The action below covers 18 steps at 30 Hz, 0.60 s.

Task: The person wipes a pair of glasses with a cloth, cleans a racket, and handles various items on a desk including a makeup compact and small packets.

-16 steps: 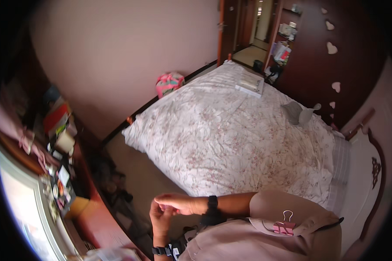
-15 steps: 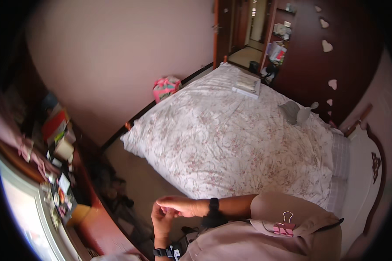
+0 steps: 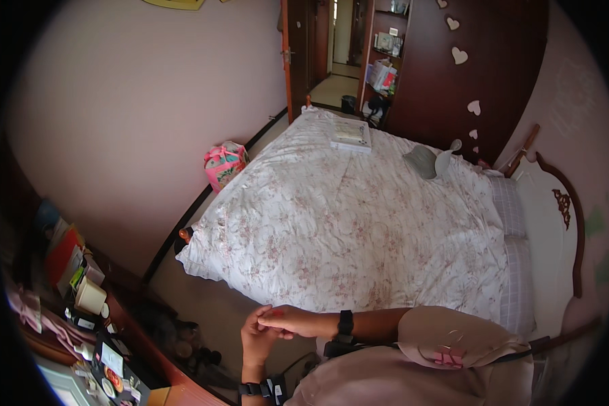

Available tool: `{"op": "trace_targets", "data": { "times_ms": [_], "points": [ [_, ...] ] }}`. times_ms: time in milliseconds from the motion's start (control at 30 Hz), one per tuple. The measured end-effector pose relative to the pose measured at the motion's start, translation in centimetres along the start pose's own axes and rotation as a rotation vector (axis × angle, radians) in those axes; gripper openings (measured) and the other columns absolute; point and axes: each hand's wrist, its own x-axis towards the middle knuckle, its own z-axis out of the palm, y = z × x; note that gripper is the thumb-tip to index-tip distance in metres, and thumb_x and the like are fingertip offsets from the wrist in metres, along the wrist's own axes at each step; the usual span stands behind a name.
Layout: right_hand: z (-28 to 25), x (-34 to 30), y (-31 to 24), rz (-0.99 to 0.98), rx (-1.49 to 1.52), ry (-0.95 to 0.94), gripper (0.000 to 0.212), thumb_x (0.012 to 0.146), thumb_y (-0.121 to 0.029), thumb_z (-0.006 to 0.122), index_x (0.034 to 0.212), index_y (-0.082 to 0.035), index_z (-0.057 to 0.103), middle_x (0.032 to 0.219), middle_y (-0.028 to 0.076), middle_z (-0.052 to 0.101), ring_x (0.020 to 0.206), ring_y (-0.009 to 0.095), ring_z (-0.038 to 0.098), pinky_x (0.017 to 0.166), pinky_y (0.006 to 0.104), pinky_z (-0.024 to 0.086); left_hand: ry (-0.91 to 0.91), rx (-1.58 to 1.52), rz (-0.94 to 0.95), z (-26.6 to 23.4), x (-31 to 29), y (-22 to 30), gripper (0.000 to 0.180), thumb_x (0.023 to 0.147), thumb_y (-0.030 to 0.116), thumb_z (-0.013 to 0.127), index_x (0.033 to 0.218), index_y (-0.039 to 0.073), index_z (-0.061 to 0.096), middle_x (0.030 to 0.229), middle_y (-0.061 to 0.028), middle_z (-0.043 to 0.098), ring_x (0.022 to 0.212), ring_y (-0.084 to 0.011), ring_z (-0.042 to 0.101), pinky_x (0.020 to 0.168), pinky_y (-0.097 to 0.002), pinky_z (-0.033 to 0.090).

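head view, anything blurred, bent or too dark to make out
Head view: the right hand and left hand are fairly clear, the pink clip looks smeared and doubled, the desk edge bows with the fisheye lens, the floor clutter lies in deep shadow, and black fills the corners.

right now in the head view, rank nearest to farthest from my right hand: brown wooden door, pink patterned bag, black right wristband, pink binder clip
1. Black right wristband: beside right hand
2. Pink binder clip: right sleeve
3. Pink patterned bag: left side
4. Brown wooden door: far end
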Motion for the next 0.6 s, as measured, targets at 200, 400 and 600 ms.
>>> {"op": "trace_targets", "data": {
  "times_ms": [200,400,600],
  "points": [
    [-2.0,3.8,-3.7,0.041,0.045,0.062,0.030,0.091,-0.035,0.052,0.079,-0.007,0.055,0.057,-0.002,0.043,0.046,0.005,0.036,0.040,0.0197,0.027,-0.141,0.103,-0.003,-3.3,6.9,0.3,0.044,0.075,-0.012,0.062,0.117,-0.004,0.048,0.101,-0.0127,0.061,0.078,-0.0180,0.063,0.065,-0.0298,0.056],
    [-4.4,12.1,-5.9,0.029,0.121,0.059,0.031,0.093,-0.032,0.047,0.095,-0.004,0.060,0.064,0.000,0.050,0.050,0.007,0.043,0.041,0.0203,0.033,-0.161,0.273,-0.051,-7.8,13.4,2.4,0.044,0.080,-0.006,0.063,0.121,-0.001,0.047,0.105,-0.0128,0.061,0.092,-0.0166,0.060,0.076,-0.0282,0.053],
    [-4.9,18.9,-8.6,0.047,0.122,0.136,0.025,0.092,-0.031,0.049,0.099,-0.008,0.059,0.078,0.001,0.058,0.065,0.009,0.055,0.053,0.0211,0.046,-0.102,0.136,-0.102,-13.5,17.4,3.6,0.044,0.079,-0.005,0.064,0.120,-0.002,0.048,0.106,-0.0120,0.060,0.090,-0.0154,0.060,0.075,-0.0279,0.051]
  ]
}}
